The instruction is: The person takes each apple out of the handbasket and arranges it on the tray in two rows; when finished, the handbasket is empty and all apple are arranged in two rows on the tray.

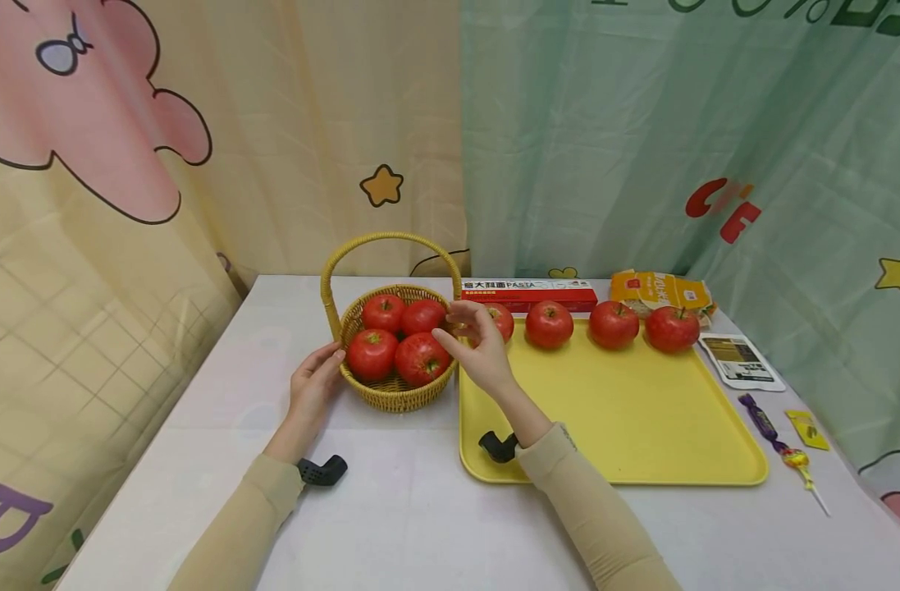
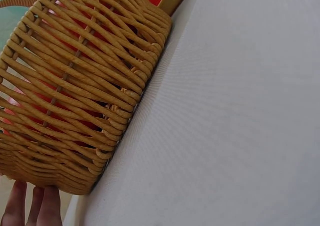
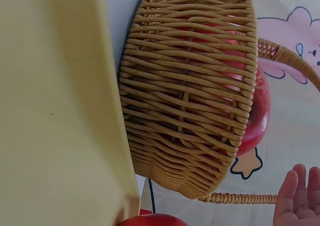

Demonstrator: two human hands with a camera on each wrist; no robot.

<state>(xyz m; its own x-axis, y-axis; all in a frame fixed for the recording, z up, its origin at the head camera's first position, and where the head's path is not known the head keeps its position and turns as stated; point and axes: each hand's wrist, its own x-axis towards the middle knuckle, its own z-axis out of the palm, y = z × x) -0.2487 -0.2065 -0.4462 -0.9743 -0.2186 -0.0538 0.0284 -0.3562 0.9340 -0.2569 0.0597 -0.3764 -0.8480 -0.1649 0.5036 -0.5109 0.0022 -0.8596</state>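
My head camera looked forward and down over the whole desk from above. Each wrist camera sat low and very near the wicker basket, the left facing its woven wall from one side, the right from the yellow tray's side. All three views shared the basket.

Right hand partly covers leftmost tray apple; pasta box print too small; basket cropped in wrist views.

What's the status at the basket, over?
Left hand open, touching basket. Right hand open above its rim, holding nothing. Four apples in basket, four on tray.
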